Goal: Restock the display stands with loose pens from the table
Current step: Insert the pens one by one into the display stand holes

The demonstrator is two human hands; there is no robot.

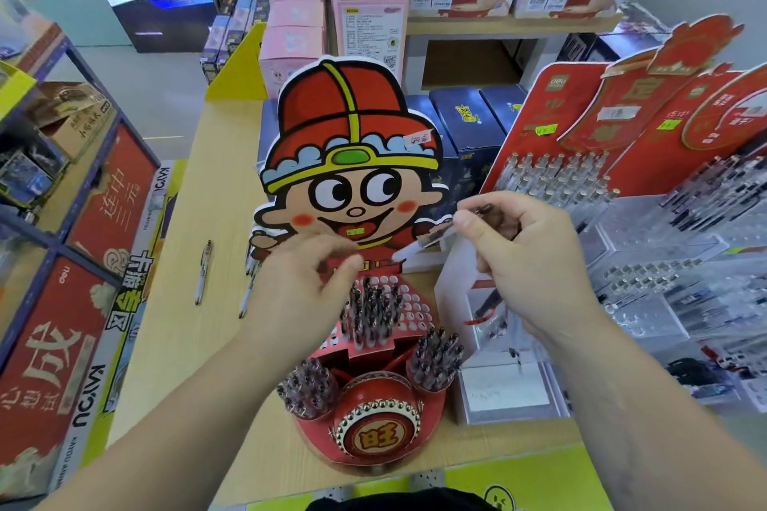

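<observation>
A pen is pinched between the thumb and fingers of the right hand. Its tip is pointed down and left, at the holes of the red cartoon stand. More dark pen ends are seen in that same hand, but they are blurry. The fingers of the left hand are loosely bent, and nothing is held in them. This hand is held up just over the back holes of the stand. Pens are stuck in the middle holes. Two round cups at the front are packed with pens, with a red drum set between them. Loose pens can be seen lying on the wooden table, left of the stand.
</observation>
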